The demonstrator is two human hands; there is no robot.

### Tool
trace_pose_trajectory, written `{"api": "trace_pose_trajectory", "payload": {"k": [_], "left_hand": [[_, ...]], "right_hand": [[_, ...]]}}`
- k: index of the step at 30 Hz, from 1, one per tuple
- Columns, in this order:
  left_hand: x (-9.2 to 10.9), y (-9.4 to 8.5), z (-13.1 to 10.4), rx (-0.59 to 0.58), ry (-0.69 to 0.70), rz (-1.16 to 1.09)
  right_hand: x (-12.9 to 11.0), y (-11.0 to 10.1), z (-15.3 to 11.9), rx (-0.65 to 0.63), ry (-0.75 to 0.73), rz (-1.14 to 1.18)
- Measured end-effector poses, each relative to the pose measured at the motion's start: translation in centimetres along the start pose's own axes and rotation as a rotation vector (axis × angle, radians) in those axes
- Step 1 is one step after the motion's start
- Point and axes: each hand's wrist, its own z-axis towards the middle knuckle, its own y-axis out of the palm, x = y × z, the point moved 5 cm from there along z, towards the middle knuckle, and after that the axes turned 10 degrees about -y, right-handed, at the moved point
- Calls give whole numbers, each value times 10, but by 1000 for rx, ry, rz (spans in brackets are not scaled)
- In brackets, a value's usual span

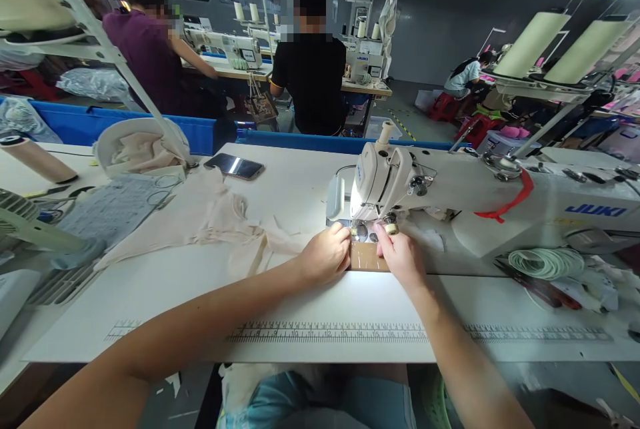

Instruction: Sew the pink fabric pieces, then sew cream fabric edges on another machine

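Observation:
Both my hands are at the needle area of a white sewing machine (385,179). My left hand (326,254) is closed, fingertips pinched together just left of the presser foot. My right hand (401,257) is on the other side, thumb and fingers drawn together beside a small round knob. What either hand pinches is hidden by the fingers. Between them lies a brown plate (367,257) on the machine bed. Thin beige fabric (215,216) spreads over the table from the left and reaches close to my left hand.
A phone (235,166) lies behind the fabric. At left are a white bin (103,146) with cloth and a small green fan (35,222). Coiled pale green cord (545,262) and scissors (537,286) lie at right. A ruler (345,332) marks the front edge. Other people sit at machines beyond.

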Motion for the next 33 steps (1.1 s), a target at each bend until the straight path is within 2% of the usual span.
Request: {"api": "trace_pose_trajectory", "payload": {"k": [4, 7, 10, 12, 13, 15, 17, 19, 21, 23, 25, 27, 28, 30, 31, 32, 33], "left_hand": [[-3, -4, 3, -10, -13, -53], [-15, -15, 7, -18, -75, -159], [-42, -28, 10, -48, -357, -101], [-59, -34, 7, -122, -560, 15], [-64, -36, 3, -182, -620, 49], [-69, -37, -9, -316, -651, -5], [-70, -42, -28, -388, -609, -192], [-72, -53, -58, -419, -566, -436], [-76, -67, -103, -500, -596, -690], [-76, -81, -157, -647, -674, -926], [-71, -93, -210, -747, -724, -1085], [-63, -96, -253, -792, -766, -1175], [-59, -91, -270, -800, -797, -1194], [-56, -67, -295, -790, -871, -1188], [-55, -49, -302, -775, -902, -1176], [-56, -29, -307, -765, -925, -1169], [-57, -7, -310, -757, -942, -1165]], "right_hand": [[3, -6, -7, 36, -9, -28], [-6, -7, -14, 24, -88, -66], [-38, 1, -24, -26, -301, -106], [-67, 14, -35, -110, -488, -148], [-81, 22, -42, -167, -573, -163], [-103, 38, -58, -271, -700, -157], [-116, 49, -76, -331, -759, -133], [-123, 52, -96, -315, -765, -127], [-127, 47, -120, -238, -771, -74], [-127, 41, -145, -227, -760, 137], [-121, 44, -168, -357, -626, 486], [-105, 62, -190, -552, -305, 807], [-94, 76, -201, -620, -101, 920], [-67, 105, -222, -627, 285, 1030], [-52, 120, -230, -562, 431, 1050], [-35, 132, -234, -451, 541, 1017], [-22, 145, -238, -420, 590, 964]]}}
